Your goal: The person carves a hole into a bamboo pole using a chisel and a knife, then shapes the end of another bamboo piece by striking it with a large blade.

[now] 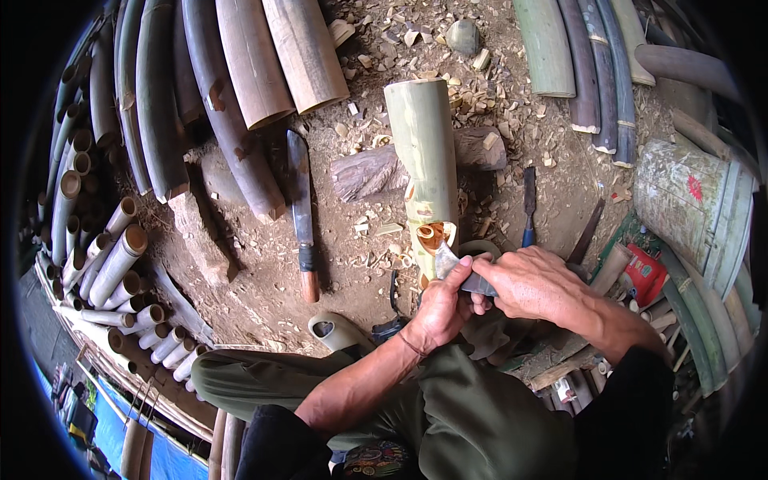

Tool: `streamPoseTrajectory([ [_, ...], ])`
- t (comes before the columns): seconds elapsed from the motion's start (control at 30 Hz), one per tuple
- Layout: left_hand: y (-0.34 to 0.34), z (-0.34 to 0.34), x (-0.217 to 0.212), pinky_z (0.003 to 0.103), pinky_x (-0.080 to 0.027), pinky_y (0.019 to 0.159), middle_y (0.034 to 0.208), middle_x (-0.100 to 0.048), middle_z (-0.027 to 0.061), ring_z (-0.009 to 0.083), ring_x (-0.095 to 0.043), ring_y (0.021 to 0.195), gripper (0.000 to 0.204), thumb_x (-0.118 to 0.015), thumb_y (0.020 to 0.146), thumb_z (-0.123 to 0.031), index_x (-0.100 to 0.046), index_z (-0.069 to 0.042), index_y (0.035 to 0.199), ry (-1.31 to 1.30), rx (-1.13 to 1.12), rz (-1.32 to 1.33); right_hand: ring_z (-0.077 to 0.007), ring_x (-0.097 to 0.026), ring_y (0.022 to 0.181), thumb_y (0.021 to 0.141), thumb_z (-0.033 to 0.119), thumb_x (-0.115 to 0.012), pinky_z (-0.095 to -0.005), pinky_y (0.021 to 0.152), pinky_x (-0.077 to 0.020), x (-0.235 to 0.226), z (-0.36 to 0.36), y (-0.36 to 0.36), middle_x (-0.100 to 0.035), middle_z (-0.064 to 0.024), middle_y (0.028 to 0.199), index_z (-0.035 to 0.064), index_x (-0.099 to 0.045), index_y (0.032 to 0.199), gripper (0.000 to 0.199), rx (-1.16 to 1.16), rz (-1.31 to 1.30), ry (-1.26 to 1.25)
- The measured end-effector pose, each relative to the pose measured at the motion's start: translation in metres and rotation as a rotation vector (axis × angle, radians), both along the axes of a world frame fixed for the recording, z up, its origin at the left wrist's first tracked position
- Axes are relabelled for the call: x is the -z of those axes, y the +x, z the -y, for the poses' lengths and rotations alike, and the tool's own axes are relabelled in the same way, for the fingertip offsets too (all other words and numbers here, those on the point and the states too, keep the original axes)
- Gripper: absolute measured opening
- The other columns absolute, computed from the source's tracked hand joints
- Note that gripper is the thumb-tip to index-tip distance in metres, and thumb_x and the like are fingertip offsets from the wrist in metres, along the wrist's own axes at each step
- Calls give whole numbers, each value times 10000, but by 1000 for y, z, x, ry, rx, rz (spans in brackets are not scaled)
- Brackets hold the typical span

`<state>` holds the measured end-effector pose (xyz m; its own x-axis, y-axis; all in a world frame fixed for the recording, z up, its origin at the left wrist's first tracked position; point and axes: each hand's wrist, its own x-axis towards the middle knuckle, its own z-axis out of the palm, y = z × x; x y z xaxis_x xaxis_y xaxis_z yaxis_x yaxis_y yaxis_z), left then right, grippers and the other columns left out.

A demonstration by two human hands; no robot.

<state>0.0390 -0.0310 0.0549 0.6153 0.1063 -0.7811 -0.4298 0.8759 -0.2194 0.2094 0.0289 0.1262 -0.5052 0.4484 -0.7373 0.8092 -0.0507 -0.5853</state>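
Note:
A thick pale-green bamboo tube (424, 152) lies lengthwise in front of me, its far part resting over a short log (368, 174). Near its close end an opening with orange-brown inner walls (433, 234) has been cut, and curled shavings sit in it. A knife's grey blade (446, 259) reaches into the edge of this cut. My right hand (532, 284) is closed around the knife from the right. My left hand (442, 310) is closed too, its thumb pressed along the blade and its fingers curled beneath the knife. Both hands partly hide the tube's near end.
A machete (302, 208) lies to the left, and a blue-handled chisel (529, 208) to the right. Wood chips litter the dirt floor. Bamboo poles (232, 60) line the far left, more (548, 48) the far right. A dirty white bucket (680, 200) stands right.

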Motion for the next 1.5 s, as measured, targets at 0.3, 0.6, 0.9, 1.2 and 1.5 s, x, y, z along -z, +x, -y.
streamPoseTrajectory([
  [0.3, -61, -71, 5, 311, -496, 471, 586, -633, 128, 176, -624, 492, 438, -565, 943, -296, -665, 97, 777, 1032, 1188, -310, -404, -676, 829, 811, 169, -748, -438, 687, -528, 46, 93, -110, -674, -197, 872, 0, -534, 1112, 406, 1143, -199, -3],
  [0.6, 8, -35, 12, 364, -500, 517, 619, -626, 114, 234, -612, 531, 348, -501, 956, -251, -637, 61, 882, 1302, 917, -524, -438, -657, 760, 808, 144, -675, -501, 657, -528, 36, 59, -16, -669, -224, 807, 38, -564, 1087, 319, 596, 94, 215],
  [0.9, 0, -29, 2, 256, -485, 665, 836, -640, 4, 115, -561, 675, 371, -520, 1011, -302, -574, -54, 1282, 33, -442, 71, -157, -722, 746, 759, 160, -698, -297, 623, -546, -5, -54, -45, -731, -30, 786, 117, -740, 763, 60, -570, 315, 375],
  [1.2, 8, -50, -8, 338, -505, 635, 701, -615, 38, 139, -553, 599, 307, -487, 983, -276, -640, -11, 966, 448, 255, -408, -432, -659, 719, 822, 171, -653, -508, 649, -532, 6, -9, -14, -658, -227, 716, 22, -604, 974, 218, 239, 140, 138],
  [1.5, -6, -35, -6, 258, -419, 586, 724, -599, 32, 121, -511, 609, 319, -476, 989, -227, -656, 0, 1121, 328, -33, -188, -373, -691, 674, 798, 84, -632, -459, 598, -551, -19, -21, -42, -656, -223, 675, -15, -587, 1013, 241, -97, 258, 279],
])
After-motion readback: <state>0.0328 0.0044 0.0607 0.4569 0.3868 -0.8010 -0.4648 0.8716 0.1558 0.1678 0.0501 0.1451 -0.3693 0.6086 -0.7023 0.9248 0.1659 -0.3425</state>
